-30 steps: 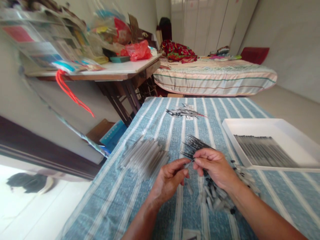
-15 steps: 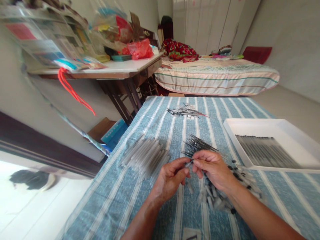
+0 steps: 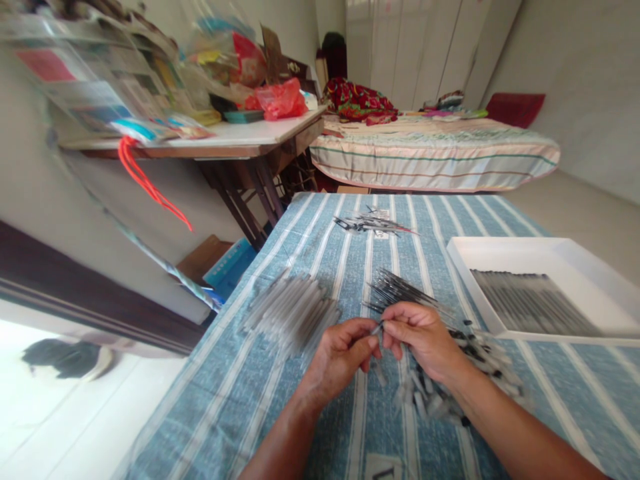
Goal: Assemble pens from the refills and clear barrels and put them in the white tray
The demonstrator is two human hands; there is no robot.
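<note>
center-left of the frame: a bundle of straight, translucent grey plastic tubes (image 3: 295, 310) lies on the blue-and-white striped cloth (image 3: 225, 413). center: the left hand (image 3: 343, 350) is nearly closed, thumb and index finger pinching 1 end of a small, slender grey-and-dark piece (image 3: 379, 327), too blurred to identify. just beyond the fingertips, a sheaf of thin, shiny black rods (image 3: 400, 287) fans out. the right hand (image 3: 417, 333), fingers curled and thumb pressed in, grips the piece's other end. lower center-right: a heap of small, clear and black plastic caps (image 3: 437, 398). right: a shallow white tray (image 3: 520, 250) holds 1 row of slim, dark-tipped grey sticks (image 3: 535, 303). the step in hand appears to be 2-handed fitting or adjusting; the next move seemingly calls for steady alignment of both pinches.
</note>
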